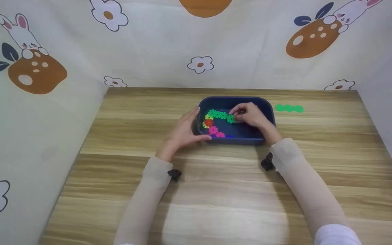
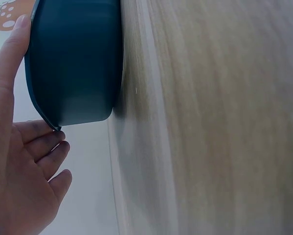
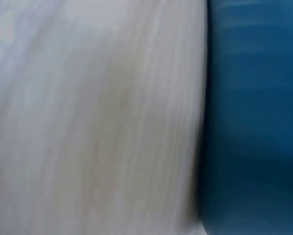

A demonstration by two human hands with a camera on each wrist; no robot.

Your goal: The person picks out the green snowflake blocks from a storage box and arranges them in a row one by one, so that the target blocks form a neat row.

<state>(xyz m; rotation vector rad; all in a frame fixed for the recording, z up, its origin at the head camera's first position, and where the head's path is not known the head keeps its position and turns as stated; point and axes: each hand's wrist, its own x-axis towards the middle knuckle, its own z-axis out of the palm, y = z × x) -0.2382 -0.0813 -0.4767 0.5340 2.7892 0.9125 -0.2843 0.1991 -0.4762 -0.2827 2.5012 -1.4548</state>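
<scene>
A dark blue rectangular tray sits on the table with a curved row of notched plastic discs inside. The row runs from green discs through yellow and red discs to pink discs. My right hand reaches in over the right side and pinches a green disc at the row's end. Around the near left corner spreads my left hand, thumb along the near rim and loosely bent fingers by the left side. The right wrist view shows neither fingers nor discs.
On the wooden table, right of the tray, lies a short strip of green discs. Something blue shows low inside the tray by its near wall. A patterned cloth hangs behind the table.
</scene>
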